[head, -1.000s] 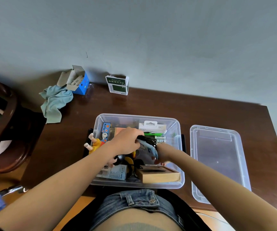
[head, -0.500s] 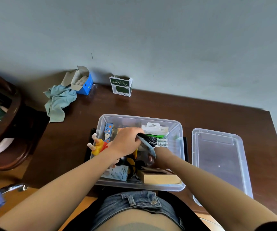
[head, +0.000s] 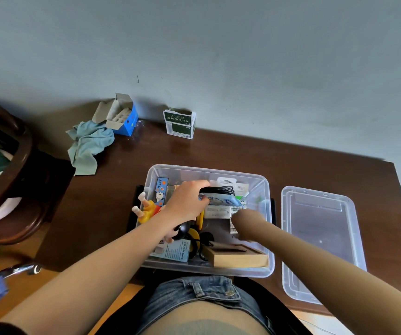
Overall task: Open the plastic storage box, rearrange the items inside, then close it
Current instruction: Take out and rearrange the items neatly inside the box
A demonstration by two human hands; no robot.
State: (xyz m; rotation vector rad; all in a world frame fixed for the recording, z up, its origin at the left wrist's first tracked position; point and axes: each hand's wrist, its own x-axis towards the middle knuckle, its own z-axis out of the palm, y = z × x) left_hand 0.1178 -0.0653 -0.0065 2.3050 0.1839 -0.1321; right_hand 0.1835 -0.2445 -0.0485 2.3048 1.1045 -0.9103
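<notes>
clear plastic box at table's near edge, lid off, rearranging step under way. left hand inside box, fingers curled around flat blue pack with black cable on top, lifted above other items. right hand low in box, blurred, grip unclear. lid lies right of box. next: find pack a flat spot.

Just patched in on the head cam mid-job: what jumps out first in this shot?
The open clear storage box at the desk's near edge, crammed with small items, draws the eye first, with both hands inside it. The left hand grips a blue pouch and a black cable bundle above the contents; the right hand reaches down among them, fingers hidden. The box's lid lies to the right.
</notes>
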